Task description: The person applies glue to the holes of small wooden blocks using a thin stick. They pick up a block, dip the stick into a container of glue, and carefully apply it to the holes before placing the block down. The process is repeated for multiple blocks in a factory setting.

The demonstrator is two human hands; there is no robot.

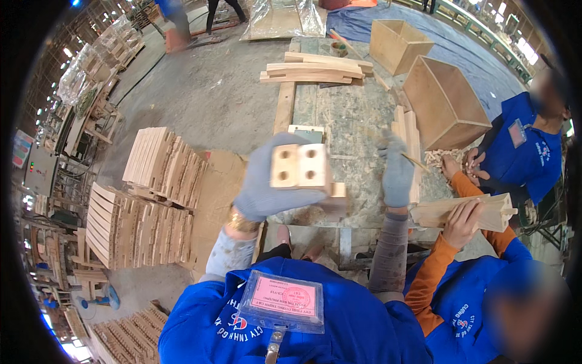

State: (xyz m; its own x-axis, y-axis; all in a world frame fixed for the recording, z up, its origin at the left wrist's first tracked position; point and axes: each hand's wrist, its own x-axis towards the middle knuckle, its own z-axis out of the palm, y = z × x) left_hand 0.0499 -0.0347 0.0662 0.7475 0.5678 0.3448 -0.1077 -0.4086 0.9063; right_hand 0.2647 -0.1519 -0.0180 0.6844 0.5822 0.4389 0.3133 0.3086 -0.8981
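My left hand (257, 182), in a grey glove, is wrapped round a pair of pale wooden pieces (298, 166). Their ends lie side by side and face up, each with two round holes. My right hand (397, 177), also gloved, is closed on a thin wooden stick (417, 162); its far end is blurred. Beneath both hands is the worn workbench (348, 133). A metal plate (308, 133) lies just beyond the left hand, and long wooden pieces (414, 145) lie beside the right.
Curved wooden parts (318, 70) and a small pot (338, 48) are at the bench's far end. Open wooden boxes (445, 103) stand at right, near a pile of dowels (445, 158). Two co-workers sit at right, one holding wood (464, 212). Stacked parts (145, 224) stand at left.
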